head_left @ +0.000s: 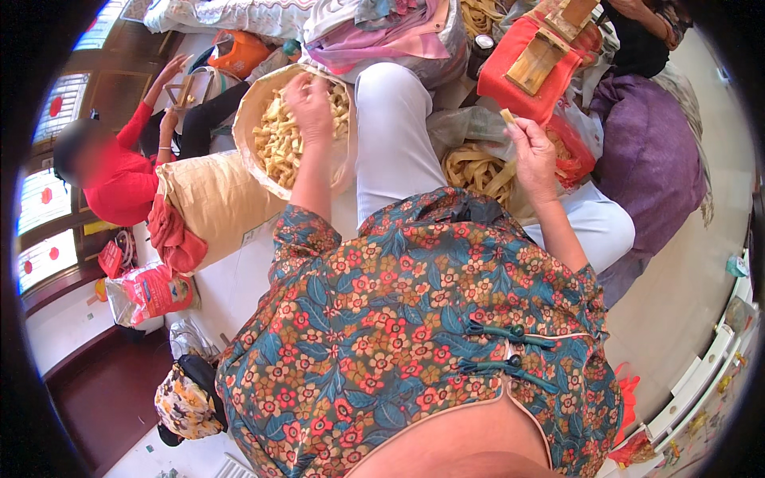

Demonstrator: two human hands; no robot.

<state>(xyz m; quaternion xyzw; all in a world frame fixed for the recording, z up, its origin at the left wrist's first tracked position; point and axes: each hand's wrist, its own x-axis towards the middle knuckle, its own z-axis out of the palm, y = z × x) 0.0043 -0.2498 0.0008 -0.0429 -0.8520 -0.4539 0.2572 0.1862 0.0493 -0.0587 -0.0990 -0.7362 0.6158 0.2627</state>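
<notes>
The fisheye rim blacks out the corners, and the person's own flowered blouse (422,334) fills the lower middle, hiding the lap and whatever lies under it. The left hand's (309,103) fingertips dip among the pieces, so whether they close on anything cannot be told. The right hand's (532,155) palm side is turned away.

A big tan sack (253,119) stands open at the person's left, its mouth rolled back and full of short, pale yellow husk pieces (279,143), dry and crinkled. The left hand rests on top of that heap, near the far edge of the sack's mouth. The right hand, well apart on the other side of the white-trousered knee (390,135), pinches one small pale strip (508,116) between thumb and fingers, held upright above a clear plastic bag (470,127) of long, flat, yellowish ribbons (474,169). The strip sticks up just past the fingertips.

Beyond the right hand a red cloth (510,76) carries a wooden block (534,64). At the left a second person in a red top (123,183) sits beside another filled sack (215,199); a purple bundle (649,151) lies at the right
</notes>
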